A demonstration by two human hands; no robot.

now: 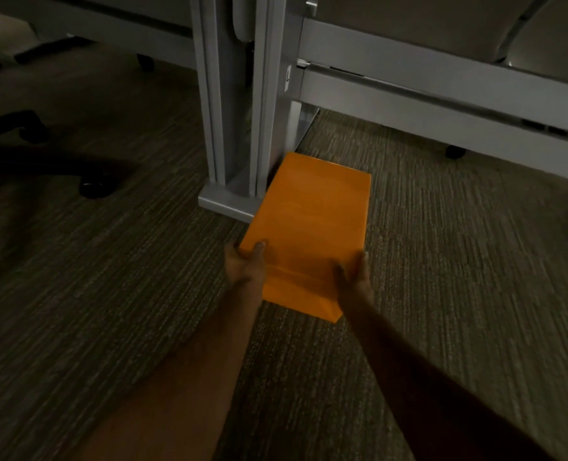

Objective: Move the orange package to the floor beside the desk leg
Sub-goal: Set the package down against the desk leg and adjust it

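The orange package (309, 221) is a flat rectangular parcel, low over the carpet, just right of the grey desk leg (232, 134) and its foot plate. Its far end reaches the leg's base. My left hand (246, 264) grips the near left edge with the thumb on top. My right hand (354, 271) grips the near right edge. Both arms stretch forward from the bottom of the view. Whether the package rests on the floor or hangs just above it cannot be told.
Grey-brown carpet (458, 261) covers the floor. A black office chair base with casters (89, 188) stands at the left. A grey desk crossbar (442, 94) runs to the right, with dark casters (455, 151) beneath it.
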